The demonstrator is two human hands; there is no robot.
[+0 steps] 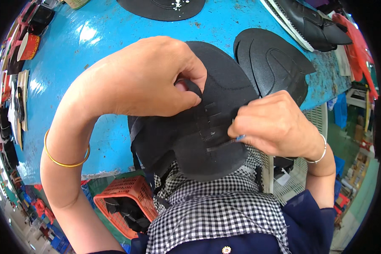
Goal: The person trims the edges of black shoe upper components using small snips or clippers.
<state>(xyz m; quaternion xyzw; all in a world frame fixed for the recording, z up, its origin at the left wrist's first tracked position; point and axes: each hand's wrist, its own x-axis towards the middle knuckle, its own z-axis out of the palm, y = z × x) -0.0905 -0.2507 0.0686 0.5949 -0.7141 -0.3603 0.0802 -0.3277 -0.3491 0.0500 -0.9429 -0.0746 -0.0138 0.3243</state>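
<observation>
A black shoe upper [199, 127] lies flat in front of me, its near end reaching past the table edge over my lap. Short slits run down its middle. My left hand [161, 76] rests over its left side, finger and thumb closed on a curled black strip [192, 88]. At the upper's right side my right hand [271, 125] is closed on a thin tool with a bit of blue [240, 138]. The tool's slender end points left, at the slit nearest me. The fingers hide most of the tool, and I cannot tell whether its tip is inside the slit.
More black upper pieces lie stacked on the blue table [110, 144] at right [271, 63] and at the far edge [165, 9]. A black shoe [311, 23] stands far right beside red cloth [355, 55]. Below the table sits an orange basket [129, 190] with black pieces.
</observation>
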